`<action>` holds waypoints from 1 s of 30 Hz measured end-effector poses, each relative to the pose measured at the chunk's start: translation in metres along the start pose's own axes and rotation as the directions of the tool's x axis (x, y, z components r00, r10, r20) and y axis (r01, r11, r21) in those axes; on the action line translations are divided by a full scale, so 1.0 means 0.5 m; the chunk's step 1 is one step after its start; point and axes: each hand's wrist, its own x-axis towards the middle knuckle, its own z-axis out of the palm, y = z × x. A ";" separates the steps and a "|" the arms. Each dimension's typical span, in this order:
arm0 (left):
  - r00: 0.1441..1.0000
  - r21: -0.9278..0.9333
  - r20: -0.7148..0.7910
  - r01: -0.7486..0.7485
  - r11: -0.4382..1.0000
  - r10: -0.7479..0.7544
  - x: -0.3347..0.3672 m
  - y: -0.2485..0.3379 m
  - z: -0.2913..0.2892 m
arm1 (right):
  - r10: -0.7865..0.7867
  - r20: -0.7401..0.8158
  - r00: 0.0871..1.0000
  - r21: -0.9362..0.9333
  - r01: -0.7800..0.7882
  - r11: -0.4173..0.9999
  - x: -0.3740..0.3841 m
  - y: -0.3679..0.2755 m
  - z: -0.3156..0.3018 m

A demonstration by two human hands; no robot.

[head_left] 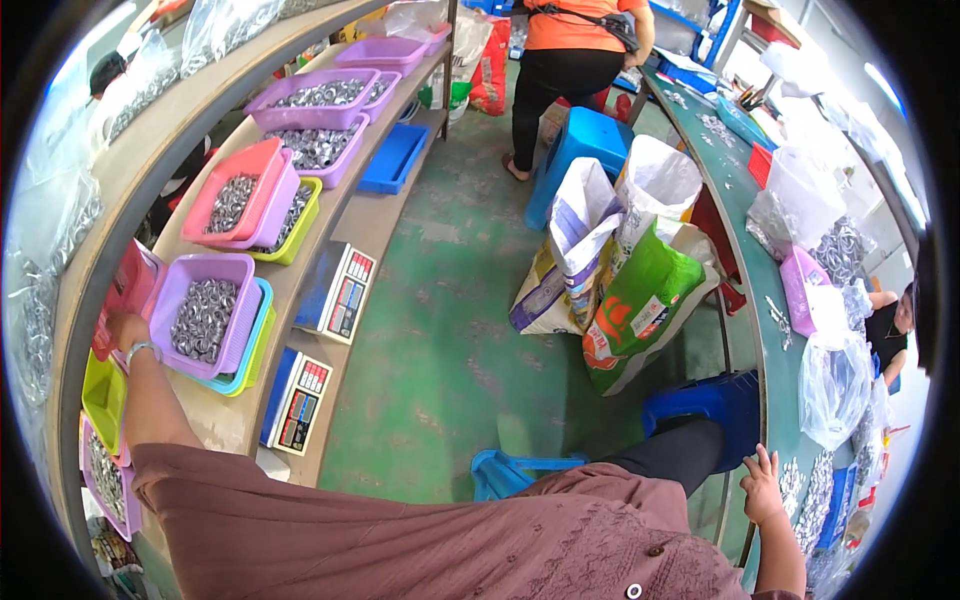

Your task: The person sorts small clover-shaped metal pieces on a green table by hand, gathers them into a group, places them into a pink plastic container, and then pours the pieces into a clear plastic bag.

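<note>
you are reaching out to your left with your left hand (128,328), which is closing on the rim of a red tray (122,290) standing tilted at the edge of the long bench (345,228); the fingers are mostly hidden behind the rim, so i cannot tell how firmly you are gripping it. the red tray is sitting just beside a purple tray (205,312) filled with small metal rings, which is nested in a blue tray and a green one. your right hand (761,485) is resting with fingers spread and holding nothing on the edge of the green table (762,350) on your right, near loose metal parts and clear bags of them.

as for progress, several trays along the bench are already full of rings, and the tilted red one is looking empty from here, so the sorting or filling seems well under way but not finished. two small scales (298,400) are standing on the lower shelf with nothing on them, so any weighing seems to be still ahead.
</note>
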 end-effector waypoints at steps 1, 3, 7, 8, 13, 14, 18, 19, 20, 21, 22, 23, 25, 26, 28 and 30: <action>0.957 -0.175 -0.074 0.263 0.949 -0.279 -0.084 -0.264 0.086 | -0.140 -0.056 0.989 -0.063 0.137 0.989 0.033 -0.014 -0.029; 0.905 -0.486 -0.223 0.219 0.846 -0.363 0.014 -0.042 -0.028 | -0.010 -0.021 1.000 0.004 0.011 1.000 -0.009 0.005 0.021; 0.844 -0.673 -0.357 0.065 0.737 -0.400 -0.026 -0.049 -0.063 | -0.056 -0.040 0.998 -0.011 0.055 0.998 0.002 0.022 0.048; 0.874 -0.764 -0.321 -0.011 0.645 -0.365 -0.043 -0.029 -0.073 | -0.063 -0.036 0.997 -0.008 0.063 0.998 0.004 0.025 0.051; 0.811 -0.831 -0.445 -0.215 0.514 -0.380 -0.105 0.016 -0.213 | -0.067 -0.096 0.993 0.057 0.072 0.996 -0.016 0.047 0.092; 0.916 -0.939 -0.192 -0.067 0.336 -0.353 -0.173 -0.063 -0.168 | -0.063 -0.138 0.988 -0.010 0.062 0.998 -0.056 0.029 0.066; 0.832 -0.854 -0.448 -0.291 0.432 -0.326 -0.242 -0.010 -0.279 | -0.126 -0.151 0.981 0.058 0.136 0.989 0.001 0.044 0.074; 0.803 -0.845 -0.494 -0.353 0.403 -0.333 -0.262 -0.001 -0.301 | -0.129 -0.150 0.980 0.051 0.138 0.989 0.000 0.044 0.073; 0.795 -0.840 -0.506 -0.368 0.398 -0.333 -0.280 0.005 -0.323 | -0.133 -0.150 0.980 0.044 0.141 0.989 0.001 0.044 0.073; 0.809 -0.870 -0.459 -0.325 0.370 -0.368 -0.322 -0.042 -0.314 | -0.144 -0.173 0.974 -0.007 0.145 0.989 -0.036 0.029 0.050; 0.826 -0.877 -0.444 -0.321 0.357 -0.349 -0.335 -0.003 -0.349 | -0.146 -0.160 0.976 -0.008 0.146 0.989 -0.026 0.037 0.058; 0.823 -0.859 -0.476 -0.358 0.366 -0.310 -0.352 0.041 -0.382 | -0.143 -0.155 0.977 -0.010 0.143 0.990 -0.017 0.045 0.073; 0.864 -0.889 -0.429 -0.353 0.291 -0.262 -0.403 0.073 -0.409 | -0.159 -0.168 0.973 -0.028 0.157 0.987 -0.014 0.047 0.079; 0.906 -0.916 -0.377 -0.333 0.225 -0.194 -0.425 0.094 -0.424 | -0.168 -0.187 0.968 -0.034 0.165 0.986 -0.009 0.047 0.080; 0.860 -0.869 -0.494 -0.484 0.103 -0.131 -0.483 0.156 -0.475 | -0.153 -0.219 0.964 -0.031 0.149 0.988 -0.011 0.048 0.082; 0.859 -0.858 -0.509 -0.511 -0.048 -0.046 -0.556 0.209 -0.526 | -0.142 -0.201 0.969 0.057 0.156 0.986 -0.018 0.037 0.068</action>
